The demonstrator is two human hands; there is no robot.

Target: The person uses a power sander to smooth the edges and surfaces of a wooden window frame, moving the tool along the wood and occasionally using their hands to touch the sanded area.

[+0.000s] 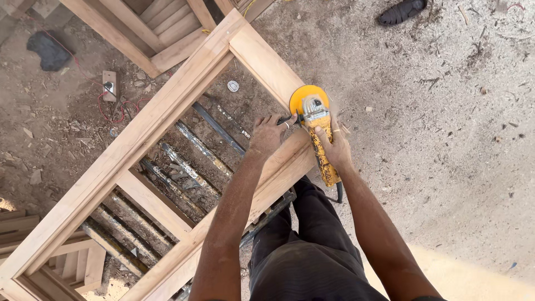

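Squarely at the near right corner of the wooden door frame [167, 117]: a yellow angle grinder [319, 131], disc guard [304, 96] at the 12 o'clock end, body and cord end trailing back toward 5 o'clock. Long axis of the tool almost at right angles to the frame's near rail, disc resting on or just above the corner joint, contact itself hard to make out from this height. Right hand [335, 149] wrapped tight round the grinder body, thumb along the top, so clearly the nearer and carrying hand. Left hand [267, 134] just beside at 9 o'clock of the tool, palm down on the rail, fingers narrow and reaching toward the small black side handle [287, 120]; possibly pinching it, not surely. Frame itself laid flat on dark metal bars [189, 167], long rails running from 7 o'clock up to 1 o'clock. Beyond it, at 10 o'clock, a red cable [114, 108] on the sawdust-strewn floor [446, 139]; at 1 o'clock, well apart, a dark sandal [401, 11].
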